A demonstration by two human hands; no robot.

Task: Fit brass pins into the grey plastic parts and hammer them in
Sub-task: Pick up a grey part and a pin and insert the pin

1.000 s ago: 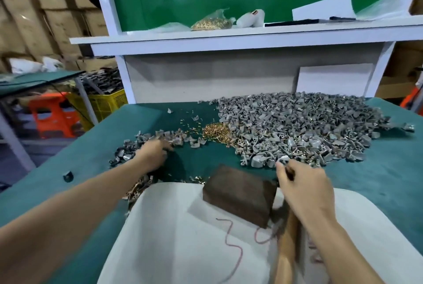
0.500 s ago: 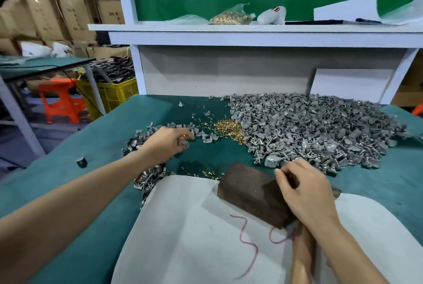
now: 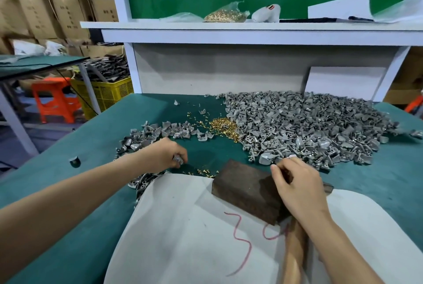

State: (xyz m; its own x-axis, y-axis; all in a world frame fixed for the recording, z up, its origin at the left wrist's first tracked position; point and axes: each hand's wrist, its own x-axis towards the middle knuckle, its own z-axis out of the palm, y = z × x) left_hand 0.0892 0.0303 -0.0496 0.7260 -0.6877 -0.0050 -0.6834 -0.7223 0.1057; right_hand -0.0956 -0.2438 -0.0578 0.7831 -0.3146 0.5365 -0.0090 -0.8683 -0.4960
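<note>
While a grey part [image 3: 177,160] sits pinched in the curled fingers of the left hand [image 3: 164,155], low over the worktop [image 3: 389,169] near the brass pins [image 3: 223,124] and the big pile [image 3: 309,128], the right hand [image 3: 297,188] curls over the block [image 3: 247,189], its hold impossible to tell.

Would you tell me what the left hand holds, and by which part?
The left hand pinches one grey plastic part at its fingertips; the exact hold point is hidden.
</note>
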